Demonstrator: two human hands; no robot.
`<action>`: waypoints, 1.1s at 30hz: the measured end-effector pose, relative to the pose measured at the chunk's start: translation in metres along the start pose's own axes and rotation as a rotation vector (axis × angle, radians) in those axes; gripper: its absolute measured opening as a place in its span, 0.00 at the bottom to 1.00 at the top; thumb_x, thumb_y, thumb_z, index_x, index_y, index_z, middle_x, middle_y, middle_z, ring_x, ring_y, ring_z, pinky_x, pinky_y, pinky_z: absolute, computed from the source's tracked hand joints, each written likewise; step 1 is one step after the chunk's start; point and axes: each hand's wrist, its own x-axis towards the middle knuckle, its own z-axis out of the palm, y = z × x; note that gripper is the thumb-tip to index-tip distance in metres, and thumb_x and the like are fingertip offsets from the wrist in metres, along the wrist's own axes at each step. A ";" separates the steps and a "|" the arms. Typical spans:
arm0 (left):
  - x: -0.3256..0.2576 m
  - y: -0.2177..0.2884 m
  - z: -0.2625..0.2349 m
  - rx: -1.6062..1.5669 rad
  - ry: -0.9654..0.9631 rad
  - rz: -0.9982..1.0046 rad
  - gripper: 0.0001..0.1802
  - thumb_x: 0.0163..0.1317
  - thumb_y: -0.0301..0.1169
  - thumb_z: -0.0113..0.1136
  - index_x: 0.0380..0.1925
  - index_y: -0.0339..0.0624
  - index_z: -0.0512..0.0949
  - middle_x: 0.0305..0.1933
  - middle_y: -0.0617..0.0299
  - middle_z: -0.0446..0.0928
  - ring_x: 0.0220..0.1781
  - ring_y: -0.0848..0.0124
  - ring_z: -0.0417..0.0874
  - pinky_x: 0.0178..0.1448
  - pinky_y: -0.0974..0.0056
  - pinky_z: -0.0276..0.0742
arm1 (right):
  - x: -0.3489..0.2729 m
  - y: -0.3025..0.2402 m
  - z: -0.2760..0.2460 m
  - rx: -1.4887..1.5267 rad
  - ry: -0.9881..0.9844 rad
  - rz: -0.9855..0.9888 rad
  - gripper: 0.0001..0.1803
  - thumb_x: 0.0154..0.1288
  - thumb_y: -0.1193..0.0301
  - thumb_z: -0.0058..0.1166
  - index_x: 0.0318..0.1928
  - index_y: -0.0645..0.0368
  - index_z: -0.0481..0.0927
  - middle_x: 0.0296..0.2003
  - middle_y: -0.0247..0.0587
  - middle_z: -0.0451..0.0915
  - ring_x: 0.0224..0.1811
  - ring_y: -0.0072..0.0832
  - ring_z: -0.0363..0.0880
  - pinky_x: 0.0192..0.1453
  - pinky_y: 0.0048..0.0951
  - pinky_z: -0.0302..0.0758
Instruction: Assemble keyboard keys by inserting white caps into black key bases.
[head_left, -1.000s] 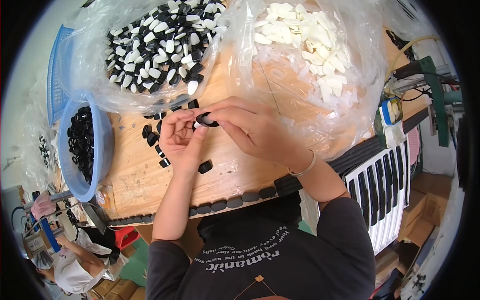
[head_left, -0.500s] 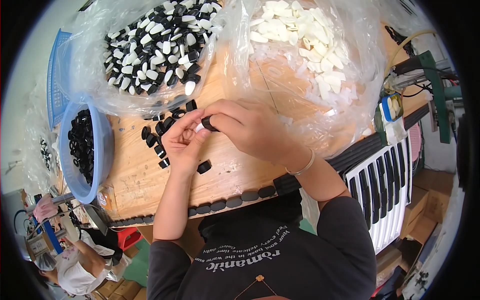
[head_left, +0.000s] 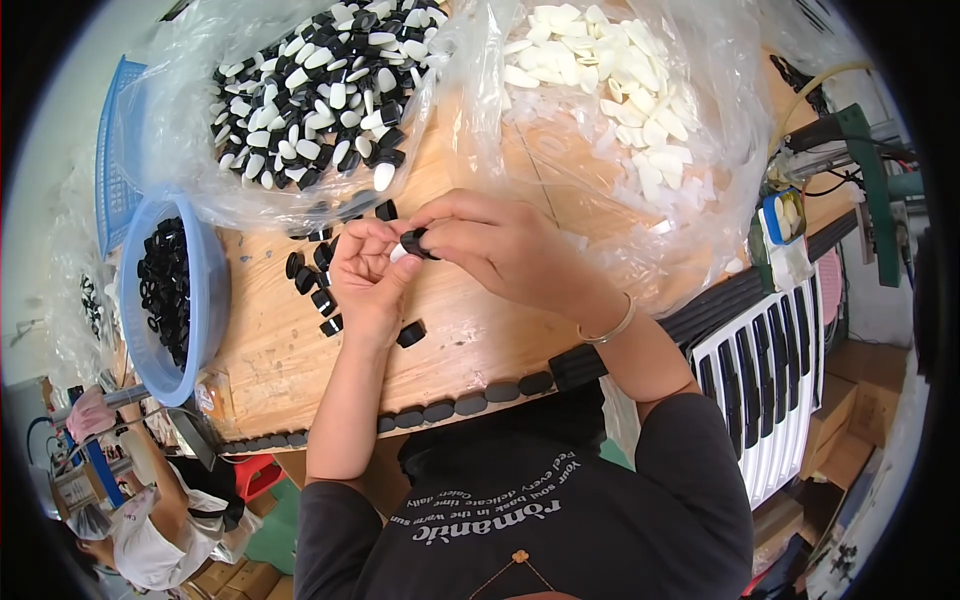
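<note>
The wooden tabletop (head_left: 300, 370) carries everything here, and the scene has hardly shifted over the last second: both hands stay together above the middle of the tabletop. The small change is in the fingers. A second ago they pinched the little black cap (head_left: 414, 243) more loosely; now the right hand (head_left: 510, 250) is curled tighter over it, thumb and forefinger gripping it, while the left hand (head_left: 365, 275) closes on it from below with a sliver of white showing at the fingertips. It looks to me as though a white piece is being pressed into the cap.

Toward the far edge, a big clear bag (head_left: 200, 170) spills black-and-white pieces; beside it, at the far right corner, a second clear bag (head_left: 700, 200) holds plain white pieces. At the left edge sits a blue bowl (head_left: 205, 330) with black caps inside. Loose black caps (head_left: 312, 275) lie just left of the hands, and one more (head_left: 410, 334) sits near the left wrist.
</note>
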 end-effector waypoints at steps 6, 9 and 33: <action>-0.002 0.000 0.000 0.181 0.042 -0.014 0.18 0.52 0.12 0.64 0.42 0.34 0.72 0.44 0.55 0.79 0.46 0.72 0.81 0.52 0.71 0.76 | 0.000 -0.002 -0.007 0.096 -0.083 0.084 0.04 0.59 0.77 0.57 0.33 0.66 0.78 0.46 0.42 0.80 0.37 0.34 0.80 0.38 0.27 0.76; -0.002 0.001 0.002 0.246 0.052 -0.040 0.17 0.53 0.12 0.62 0.44 0.32 0.74 0.43 0.56 0.80 0.44 0.73 0.81 0.49 0.72 0.77 | 0.001 -0.003 -0.005 0.180 -0.053 0.207 0.04 0.58 0.77 0.58 0.32 0.66 0.79 0.44 0.43 0.81 0.37 0.32 0.81 0.39 0.26 0.77; 0.002 0.001 0.005 0.380 0.076 -0.042 0.24 0.52 0.14 0.64 0.50 0.33 0.72 0.41 0.64 0.73 0.44 0.77 0.78 0.47 0.73 0.76 | -0.006 0.019 0.022 0.484 -0.094 0.696 0.09 0.65 0.72 0.58 0.41 0.65 0.80 0.31 0.35 0.81 0.31 0.14 0.77 0.33 0.17 0.73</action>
